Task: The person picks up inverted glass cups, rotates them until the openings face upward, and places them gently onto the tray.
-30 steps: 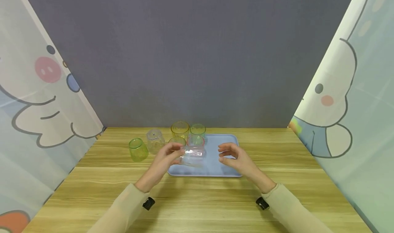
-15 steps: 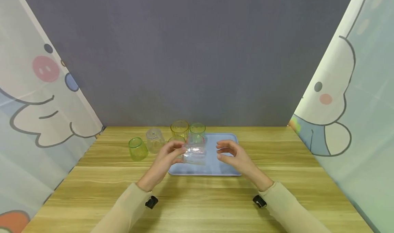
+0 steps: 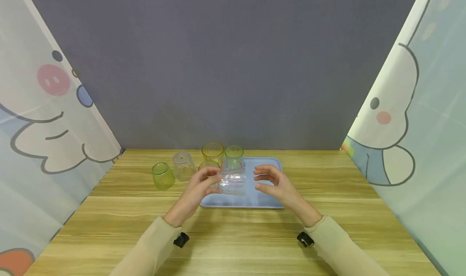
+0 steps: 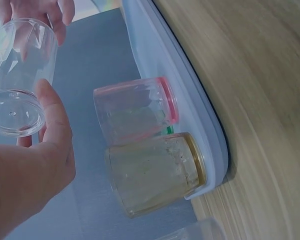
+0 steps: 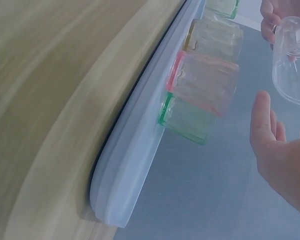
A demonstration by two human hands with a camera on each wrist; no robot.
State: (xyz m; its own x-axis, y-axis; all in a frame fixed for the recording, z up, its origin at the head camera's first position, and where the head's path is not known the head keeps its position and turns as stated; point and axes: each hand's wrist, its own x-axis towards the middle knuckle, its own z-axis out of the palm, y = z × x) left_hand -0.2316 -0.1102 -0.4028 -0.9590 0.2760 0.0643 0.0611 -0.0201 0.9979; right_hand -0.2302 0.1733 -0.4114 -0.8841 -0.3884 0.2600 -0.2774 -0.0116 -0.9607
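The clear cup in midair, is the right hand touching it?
Apart: the head view shows blue tray in the gap between the clear cup and right hand.

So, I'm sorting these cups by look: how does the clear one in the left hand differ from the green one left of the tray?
The clear cup is colourless; the green cup is tinted. The clear cup is held sideways in the left hand, above the tray; the green cup stands on the table. Both are see-through.

Clear glass (image 3: 233,182) – held sideways – above the blue tray (image 3: 262,200).
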